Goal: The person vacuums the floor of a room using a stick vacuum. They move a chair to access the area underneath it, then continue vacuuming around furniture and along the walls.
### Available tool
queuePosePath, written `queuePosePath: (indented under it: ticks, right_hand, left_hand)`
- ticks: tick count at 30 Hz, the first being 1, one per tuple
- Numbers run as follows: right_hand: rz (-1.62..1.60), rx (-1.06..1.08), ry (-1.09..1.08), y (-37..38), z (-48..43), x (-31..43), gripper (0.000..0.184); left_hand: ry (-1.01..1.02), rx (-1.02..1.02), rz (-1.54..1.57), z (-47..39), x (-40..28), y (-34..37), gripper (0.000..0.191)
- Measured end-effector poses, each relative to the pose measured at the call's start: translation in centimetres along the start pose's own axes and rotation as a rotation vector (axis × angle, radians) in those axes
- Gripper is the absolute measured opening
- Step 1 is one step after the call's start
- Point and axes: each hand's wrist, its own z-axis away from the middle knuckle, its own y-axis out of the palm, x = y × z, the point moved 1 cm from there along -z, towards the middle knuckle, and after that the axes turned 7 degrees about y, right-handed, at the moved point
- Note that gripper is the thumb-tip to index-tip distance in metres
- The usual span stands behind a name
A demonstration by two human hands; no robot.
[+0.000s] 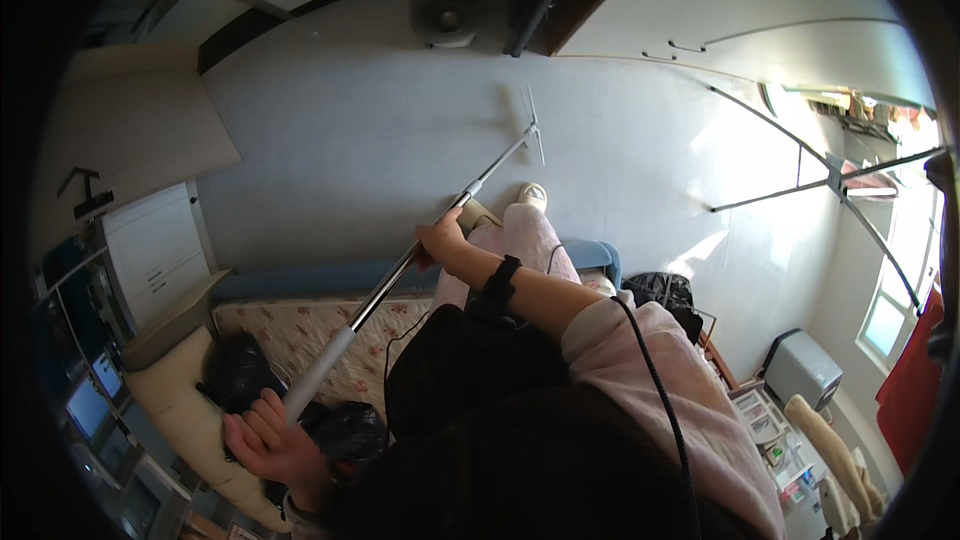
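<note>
A telescopic metal pole (384, 288) with a pale grey grip slants from the lower left up towards the floor. My left hand (274, 444) is curled around its grip end. Farther along, my right hand (442, 238) holds the metal shaft, its arm reaching across my lap; a black band (501, 281) circles that wrist. A thin, pale crosspiece (535, 127) is joined to the pole's far end, over the grey floor, beyond my slippered feet. Whether it touches the floor cannot be told.
I sit by a floral mattress (375, 315) with black plastic bags (352, 431) beside me. A dark fan-like appliance (450, 7) stands ahead. A crossed metal stand (835, 178) is at the right, near a bulging black bag (664, 292). A dark cable hangs over my right sleeve.
</note>
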Motion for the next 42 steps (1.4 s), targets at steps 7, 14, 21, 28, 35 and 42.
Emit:
queuePosePath:
  ticks: [7, 14, 21, 28, 35, 42]
  right_hand:
    - [-0.306, -0.213, -0.252, -11.5, 2.9, 0.9, 0.040]
    - [-0.693, -0.250, -0.324, -26.6, 3.4, -2.0, 0.018]
    - [-0.885, -0.209, -0.265, -33.0, 3.5, -4.9, 0.009]
    - [-0.803, -0.324, -0.315, -26.5, -2.2, -1.3, 0.009]
    - [-0.697, -0.339, -0.288, -8.8, -8.8, 8.1, 0.020]
    - [-0.419, -0.122, -0.190, 11.8, -17.6, 17.0, 0.070]
  left_hand:
    - [0.078, 0.778, 0.451, 0.1, -2.6, 14.4, 0.045]
    - [0.004, 1.410, 0.580, 6.3, -2.1, 27.2, 0.041]
    - [-0.124, 1.747, 0.475, 10.2, -0.9, 33.7, 0.040]
    - [-0.074, 1.656, 0.352, 2.7, 1.4, 31.7, 0.042]
    - [-0.041, 1.377, 0.371, -15.6, 4.8, 25.1, 0.045]
    - [-0.041, 1.051, 0.319, -34.3, 6.5, 15.3, 0.046]
